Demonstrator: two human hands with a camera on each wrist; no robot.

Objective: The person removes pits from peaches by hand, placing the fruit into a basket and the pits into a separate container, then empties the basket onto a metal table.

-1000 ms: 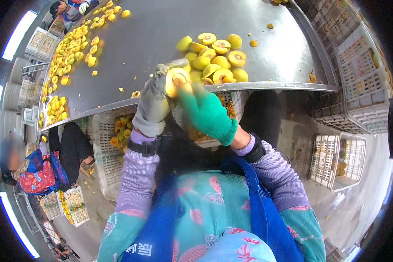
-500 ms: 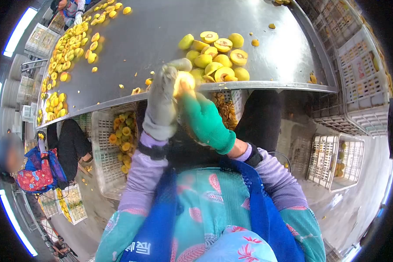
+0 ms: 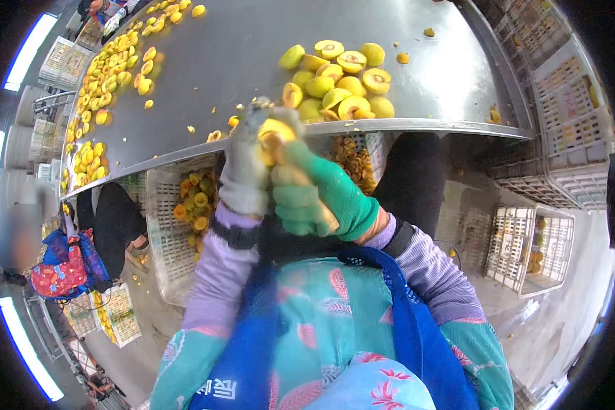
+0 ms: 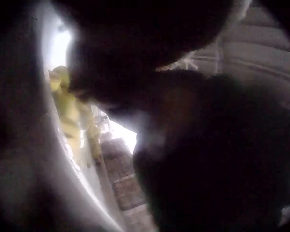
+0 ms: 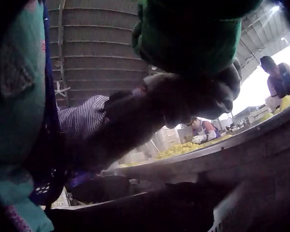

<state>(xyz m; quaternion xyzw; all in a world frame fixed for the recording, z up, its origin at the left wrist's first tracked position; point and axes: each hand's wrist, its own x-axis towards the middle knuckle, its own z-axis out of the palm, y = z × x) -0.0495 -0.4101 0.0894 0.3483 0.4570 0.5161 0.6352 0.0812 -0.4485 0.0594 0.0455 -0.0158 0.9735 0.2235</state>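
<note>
In the head view my left hand (image 3: 247, 160), in a pale grey glove, grips a halved yellow fruit (image 3: 275, 135) with its cut face up, over the table's front edge. My right hand (image 3: 324, 195), in a green glove, has its fingers curled round something with a pale tip low at its palm side; the thing itself is mostly hidden. Its thumb side meets the fruit. Just beyond lies a pile of halved fruit (image 3: 352, 85) on the metal table (image 3: 253, 51). The left wrist view is mostly dark; the right wrist view shows the green glove (image 5: 188, 41) close to the grey one (image 5: 203, 96).
Below the table edge stand a white crate (image 3: 174, 266) holding fruit and another container with small brown-orange pieces (image 3: 354, 164). More fruit (image 3: 109, 75) covers the table's left side. Crates (image 3: 570, 102) are stacked at right. A seated person (image 3: 61, 266) is at left.
The right hand's fingers, earlier reaching up at the fruit, now show curled lower down. A halved fruit now stands at the pile's left side. The left hand has shifted slightly.
</note>
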